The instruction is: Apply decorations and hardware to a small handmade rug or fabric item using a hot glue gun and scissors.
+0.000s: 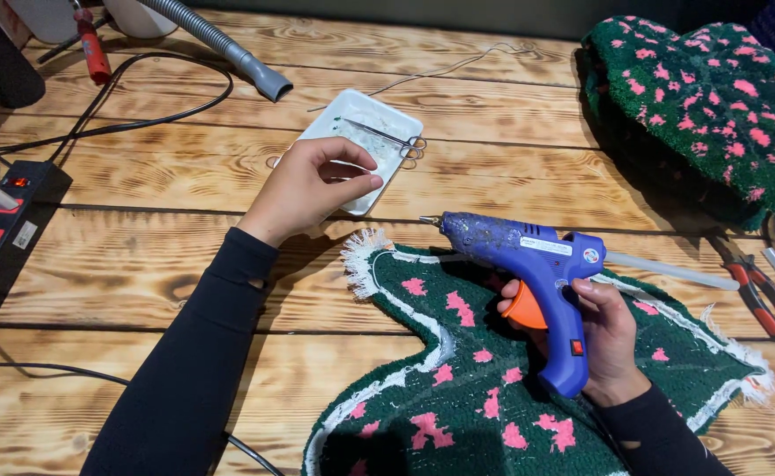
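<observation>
Fingers [601,304] of the right hand [606,339]: wrapped around the grip of a blue glue gun [529,264], one finger on its orange trigger; nozzle points toward frame left, a clear glue stick [670,271] projects from its rear toward the right. Held at centre right of the frame, above the tufted rug piece.

Fingers of the left hand [304,189]: curled, thumb and fingertips pinched together at the near edge of the white tray; whether they hold anything cannot be told.

White tray [352,123]: upper centre, on the bench [141,264]; small scissors [387,139] lie in it.

Tufted rug piece [458,388]: green with pink marks, white fringed border, lower centre.

Second tufted piece [714,97]: upper right, bunched.

Pliers [753,286]: right edge, red handles.

Power strip [8,225]: left edge, black.

Grey hose [229,44]: upper left.
</observation>
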